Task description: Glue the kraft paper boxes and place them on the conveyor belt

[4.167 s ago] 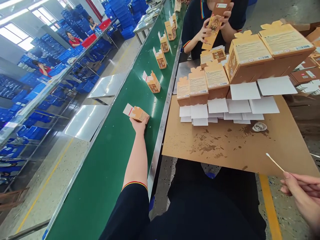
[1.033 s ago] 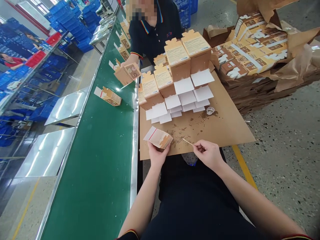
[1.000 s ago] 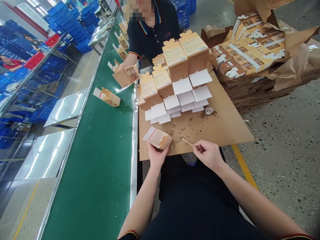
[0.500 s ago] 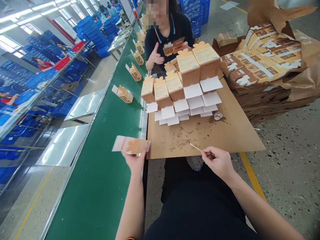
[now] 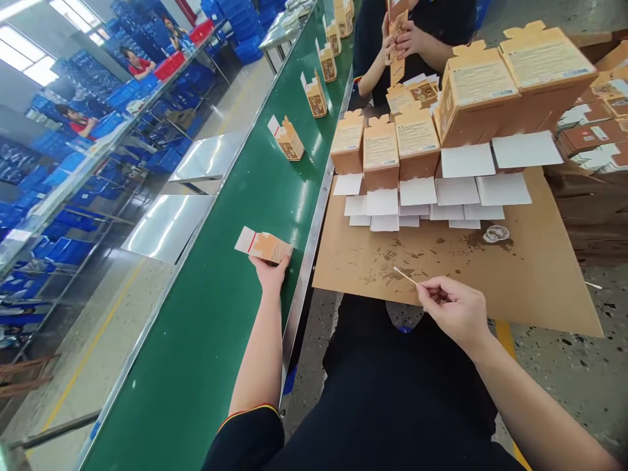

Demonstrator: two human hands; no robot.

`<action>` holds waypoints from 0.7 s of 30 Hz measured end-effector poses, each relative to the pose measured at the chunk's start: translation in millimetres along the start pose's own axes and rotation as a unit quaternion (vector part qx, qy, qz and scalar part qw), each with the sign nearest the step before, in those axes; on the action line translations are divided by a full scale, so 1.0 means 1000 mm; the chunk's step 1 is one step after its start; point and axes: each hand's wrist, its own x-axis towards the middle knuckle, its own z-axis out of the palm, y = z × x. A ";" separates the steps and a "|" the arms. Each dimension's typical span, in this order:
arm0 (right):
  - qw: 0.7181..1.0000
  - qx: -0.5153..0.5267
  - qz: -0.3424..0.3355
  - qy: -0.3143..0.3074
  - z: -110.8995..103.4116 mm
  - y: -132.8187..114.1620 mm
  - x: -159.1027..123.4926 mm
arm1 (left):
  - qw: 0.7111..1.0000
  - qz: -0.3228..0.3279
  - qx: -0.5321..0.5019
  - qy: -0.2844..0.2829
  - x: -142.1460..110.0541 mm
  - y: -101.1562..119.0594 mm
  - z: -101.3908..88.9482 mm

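Observation:
My left hand [image 5: 269, 271] is closed round the lower side of a small paper box [image 5: 271, 247] over the green conveyor belt [image 5: 196, 333]. The box is tan, with a raised white flap crossed by a red strip. Between the thumb and fingers of my right hand [image 5: 456, 307] is a thin cotton swab [image 5: 405, 275], its tip pointing up and left above the cardboard sheet [image 5: 530, 281]. Dark wet marks spot that sheet under the swab. A small clear dish [image 5: 496, 233] lies on the sheet, farther back to the right.
Stacked boxes [image 5: 422, 145] with white flaps stand at the back of the sheet. More boxes [image 5: 289, 139] line the belt, whose metal rail [image 5: 307, 261] runs beside the sheet. Across from me, a co-worker's hands [image 5: 400, 42] hold a carton. Packed flat cartons [image 5: 596, 134] lie at right.
My left hand has carried the box further over the belt, away from its rail. The swab stays in my right hand. The view has shifted, and the co-worker now holds a carton upright.

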 end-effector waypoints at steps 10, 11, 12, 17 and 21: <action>0.999 -0.011 -0.009 0.042 -0.017 -0.002 0.000 | 0.998 -0.037 0.030 0.033 -0.002 0.020 0.012; 0.998 -0.012 0.007 0.062 -0.027 0.002 -0.006 | 0.997 -0.013 0.032 0.065 -0.014 0.019 0.010; 0.996 -0.014 0.028 0.085 -0.036 0.006 -0.014 | 0.995 0.025 0.026 0.096 -0.027 0.019 0.008; 0.974 -0.023 0.111 0.196 -0.071 0.024 -0.045 | 0.975 0.194 -0.091 0.065 -0.041 0.060 0.027; 0.981 -0.018 0.080 0.175 -0.069 0.015 -0.037 | 0.978 0.112 -0.153 -0.086 0.032 0.153 0.103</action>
